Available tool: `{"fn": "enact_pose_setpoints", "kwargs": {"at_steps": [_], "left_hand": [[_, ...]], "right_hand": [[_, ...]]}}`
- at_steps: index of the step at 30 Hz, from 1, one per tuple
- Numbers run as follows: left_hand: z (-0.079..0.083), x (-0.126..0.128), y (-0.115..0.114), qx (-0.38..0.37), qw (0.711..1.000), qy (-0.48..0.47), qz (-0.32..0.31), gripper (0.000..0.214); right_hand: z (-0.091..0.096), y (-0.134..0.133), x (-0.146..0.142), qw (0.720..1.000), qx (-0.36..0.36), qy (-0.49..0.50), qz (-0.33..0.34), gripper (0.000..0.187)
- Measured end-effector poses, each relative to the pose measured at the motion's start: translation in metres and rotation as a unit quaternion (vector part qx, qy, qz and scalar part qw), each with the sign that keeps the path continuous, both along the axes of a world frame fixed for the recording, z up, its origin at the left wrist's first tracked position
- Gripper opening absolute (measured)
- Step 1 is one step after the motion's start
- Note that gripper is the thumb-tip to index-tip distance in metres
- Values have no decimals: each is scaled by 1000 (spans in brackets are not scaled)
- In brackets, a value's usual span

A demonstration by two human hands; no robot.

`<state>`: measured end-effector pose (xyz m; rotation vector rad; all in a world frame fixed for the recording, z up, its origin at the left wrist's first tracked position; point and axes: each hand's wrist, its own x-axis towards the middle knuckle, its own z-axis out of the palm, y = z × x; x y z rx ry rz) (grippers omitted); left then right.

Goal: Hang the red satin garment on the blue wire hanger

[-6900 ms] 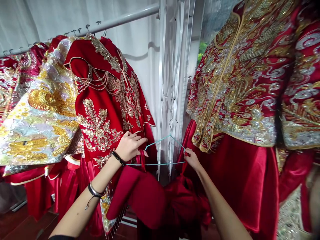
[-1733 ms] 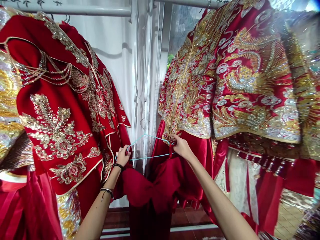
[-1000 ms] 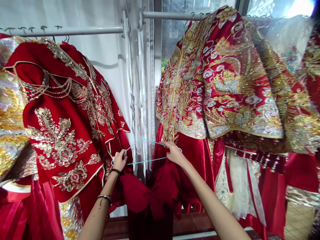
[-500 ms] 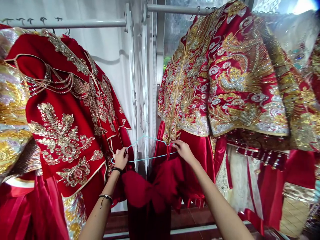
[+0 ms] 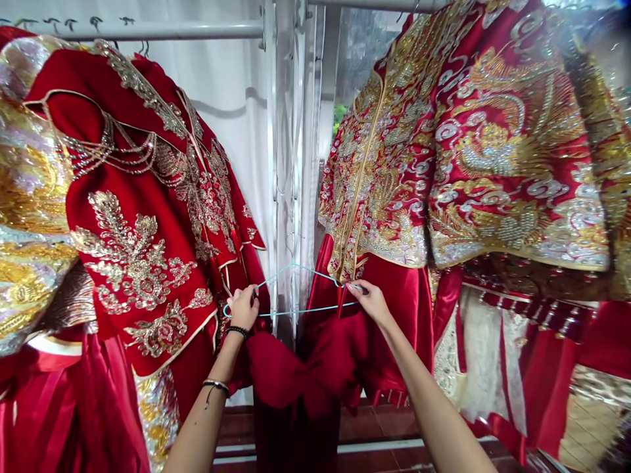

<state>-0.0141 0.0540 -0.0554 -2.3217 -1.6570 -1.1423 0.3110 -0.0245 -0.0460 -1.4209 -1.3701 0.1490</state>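
A thin light-blue wire hanger (image 5: 294, 289) is held level between two clothes rails. My left hand (image 5: 243, 307) is closed round its left end, a black bead bracelet on the wrist. My right hand (image 5: 369, 301) pinches its right end together with a red strap. A plain red satin garment (image 5: 305, 378) droops from the hanger below both hands. Its lower part runs out of view.
An embroidered red and gold jacket (image 5: 148, 217) hangs at the left on a grey rail (image 5: 162, 30). Another heavily embroidered red jacket (image 5: 444, 151) hangs at the right. A white curtain (image 5: 290, 144) and window frame stand between them. Dark red floor tiles (image 5: 374, 427) show below.
Over the last seconds the view has shifted slightly. Both hands stay on the hanger's ends; the right hand has slid out to the hanger's right tip and pinches the red strap there.
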Motion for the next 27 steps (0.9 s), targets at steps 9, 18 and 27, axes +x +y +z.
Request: {"fn": "enact_pose_setpoints", "kwargs": {"at_steps": [9,18,27], "left_hand": [[3,0,0,9,1000,14,9,23],[0,-1,5,27,1000,-3,-5,23],[5,-1,0,41,999,14,13,25]], "right_hand": [[-9,9,1,999,-17,25,25,39],[-10,19,0,996,-27,68,48,39],[-18,8,7,989,-14,101,102,46]]}}
